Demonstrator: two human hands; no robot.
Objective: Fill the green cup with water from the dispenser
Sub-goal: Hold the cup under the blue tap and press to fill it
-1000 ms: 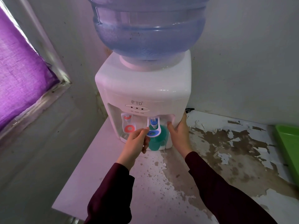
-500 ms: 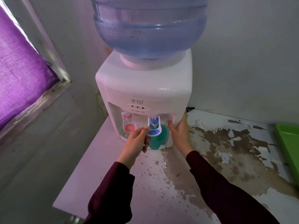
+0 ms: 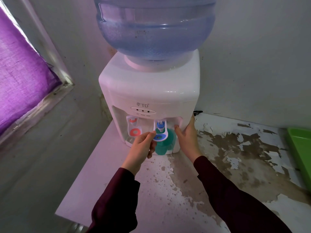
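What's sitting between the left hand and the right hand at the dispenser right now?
In the head view, the green cup stands between the left hand and the right hand, under the blue tap lever.

Both arms in long dark maroon sleeves (image 3: 235,199), plain fabric, cuffs ending at the wrists; hands bare.
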